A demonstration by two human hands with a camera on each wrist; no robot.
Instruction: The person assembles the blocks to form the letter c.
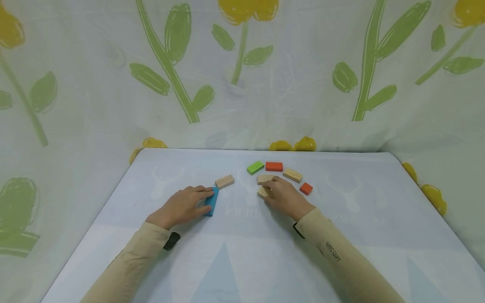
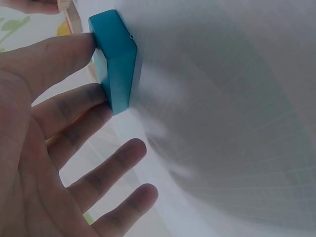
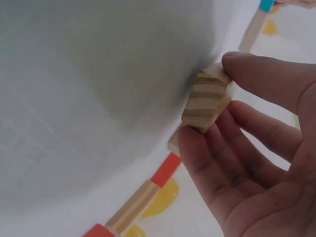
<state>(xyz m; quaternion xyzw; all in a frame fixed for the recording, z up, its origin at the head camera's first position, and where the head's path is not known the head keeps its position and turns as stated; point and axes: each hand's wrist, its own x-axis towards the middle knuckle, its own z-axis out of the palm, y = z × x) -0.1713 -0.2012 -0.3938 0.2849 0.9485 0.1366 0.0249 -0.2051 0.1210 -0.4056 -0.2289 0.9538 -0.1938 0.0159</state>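
Note:
My left hand (image 1: 185,206) rests on a long blue block (image 1: 213,202) that lies on the table. In the left wrist view its thumb and two fingertips touch the blue block, while the other two fingers extend free. My right hand (image 1: 286,195) pinches a striped wooden block (image 3: 205,101) between thumb and fingers, close over the table. Just behind the held block lies a pale wooden block (image 1: 264,179), partly covered by the right fingers. Another plain wooden block (image 1: 225,181) sits near the far end of the blue one.
Behind the hands, an arc of blocks continues: a green block (image 1: 255,167), a red block (image 1: 274,166), a grooved wooden block (image 1: 293,174) and a small red-orange block (image 1: 306,188). The white tablecloth (image 1: 242,269) has faint printing. A flowered curtain (image 1: 288,92) hangs behind the table.

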